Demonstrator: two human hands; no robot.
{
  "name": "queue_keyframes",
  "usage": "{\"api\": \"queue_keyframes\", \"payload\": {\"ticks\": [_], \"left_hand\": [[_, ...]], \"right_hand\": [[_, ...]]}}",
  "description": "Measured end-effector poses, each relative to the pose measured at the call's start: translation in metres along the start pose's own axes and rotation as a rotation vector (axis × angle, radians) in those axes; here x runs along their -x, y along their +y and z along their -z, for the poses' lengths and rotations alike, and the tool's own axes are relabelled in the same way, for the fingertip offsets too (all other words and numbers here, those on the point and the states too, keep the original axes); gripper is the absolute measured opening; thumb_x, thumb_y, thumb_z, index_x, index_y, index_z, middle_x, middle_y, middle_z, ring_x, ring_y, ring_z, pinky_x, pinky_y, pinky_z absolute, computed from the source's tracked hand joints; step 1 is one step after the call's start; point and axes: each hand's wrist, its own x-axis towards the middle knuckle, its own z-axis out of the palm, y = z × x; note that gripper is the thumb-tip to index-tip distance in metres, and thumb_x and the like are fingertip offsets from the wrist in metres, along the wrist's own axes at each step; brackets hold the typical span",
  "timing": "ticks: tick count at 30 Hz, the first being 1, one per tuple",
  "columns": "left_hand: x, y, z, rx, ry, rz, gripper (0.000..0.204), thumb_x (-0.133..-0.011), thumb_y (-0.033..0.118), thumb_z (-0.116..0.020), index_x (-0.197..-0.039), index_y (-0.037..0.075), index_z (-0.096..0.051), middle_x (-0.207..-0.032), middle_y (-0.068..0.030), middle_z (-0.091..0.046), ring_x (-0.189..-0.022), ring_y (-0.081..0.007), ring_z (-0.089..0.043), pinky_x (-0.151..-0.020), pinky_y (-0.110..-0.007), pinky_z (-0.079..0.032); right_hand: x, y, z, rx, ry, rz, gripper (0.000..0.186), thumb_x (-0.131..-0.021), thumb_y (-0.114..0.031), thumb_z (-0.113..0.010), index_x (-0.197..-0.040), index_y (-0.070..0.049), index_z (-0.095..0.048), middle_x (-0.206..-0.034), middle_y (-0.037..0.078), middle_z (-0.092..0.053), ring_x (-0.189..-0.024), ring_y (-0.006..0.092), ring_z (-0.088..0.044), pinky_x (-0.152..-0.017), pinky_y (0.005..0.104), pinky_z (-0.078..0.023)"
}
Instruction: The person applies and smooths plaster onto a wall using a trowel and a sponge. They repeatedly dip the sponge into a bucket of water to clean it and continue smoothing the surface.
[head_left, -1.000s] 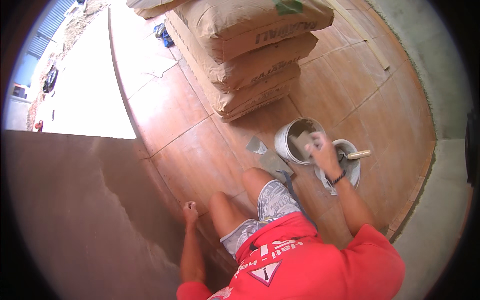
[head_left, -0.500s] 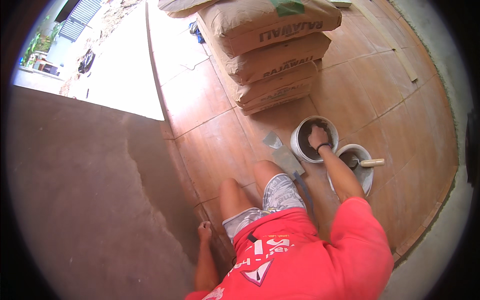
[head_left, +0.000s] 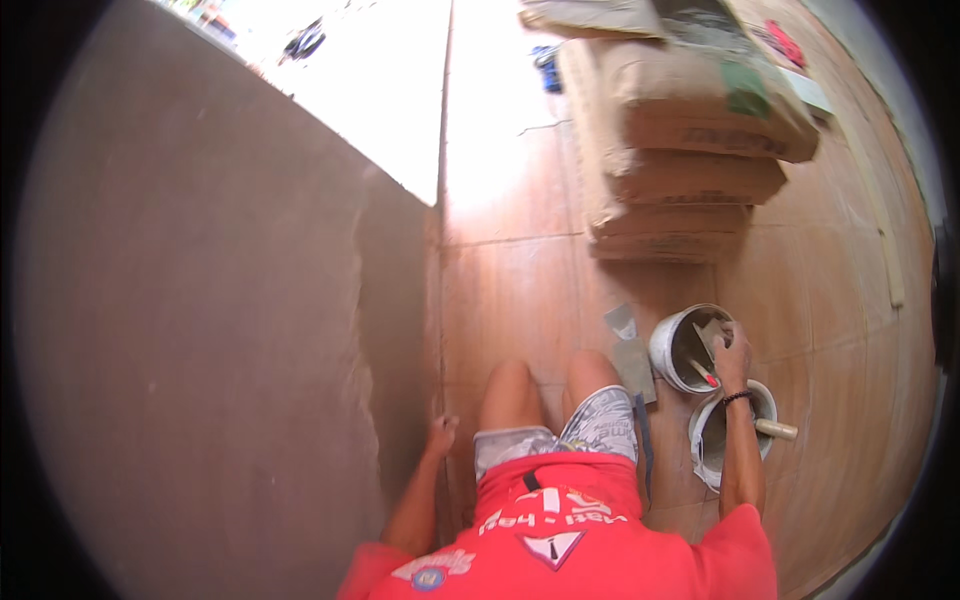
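Observation:
My right hand [head_left: 733, 352] is closed at the right rim of a white bucket [head_left: 663, 350]. It grips the flat grey blade of a scraper [head_left: 711, 334], whose light handle with a red end points down across the bucket mouth. Grey material coats the inside. Beneath my right forearm, a second whitish bucket [head_left: 704, 470] holds a tool with a pale handle [head_left: 777, 429] sticking out over its right side. Low beside the wall on my left, my left hand [head_left: 441, 432] has its fingers curled, with nothing visible in them.
A stack of brown paper sacks [head_left: 690, 175] stands ahead on the tiled floor [head_left: 510, 300]. Flat grey plates [head_left: 633, 365] lie left of the buckets, with a dark strap [head_left: 644, 440] nearby. The plastered wall [head_left: 220, 300] fills the left. A long strip [head_left: 890, 265] lies at far right.
My right hand has come up out of the bucket to its rim, and the scraper now shows there. The view has turned left, so floor things sit farther right. My left hand stays by the wall.

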Motion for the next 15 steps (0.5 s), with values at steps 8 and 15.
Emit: {"api": "queue_keyframes", "payload": {"ticks": [8,15], "left_hand": [[0.010,0.134,-0.011,0.146,-0.002,0.004,0.035,-0.093,0.023,-0.061,-0.116,-0.003,-0.063,-0.111,-0.0213,-0.069,-0.106,-0.0312,-0.066,-0.091,-0.038,-0.050],[-0.018,0.144,-0.036,0.109,-0.010,-0.188,0.034,-0.093,0.020,-0.061,-0.116,-0.005,-0.062,-0.107,-0.0225,-0.069,-0.099,-0.0308,-0.067,-0.088,-0.038,-0.051]], "right_hand": [[0.012,-0.023,0.005,0.209,-0.314,-0.085,0.030,-0.080,-0.010,-0.059,-0.108,0.001,-0.063,-0.100,0.021,-0.068,-0.095,0.0333,-0.066,-0.088,0.0393,-0.050],[0.009,0.006,0.008,0.153,-0.145,0.046,0.029,-0.079,-0.007,-0.058,-0.106,0.002,-0.063,-0.105,0.024,-0.067,-0.099,0.0393,-0.064,-0.091,0.0435,-0.049]]}}
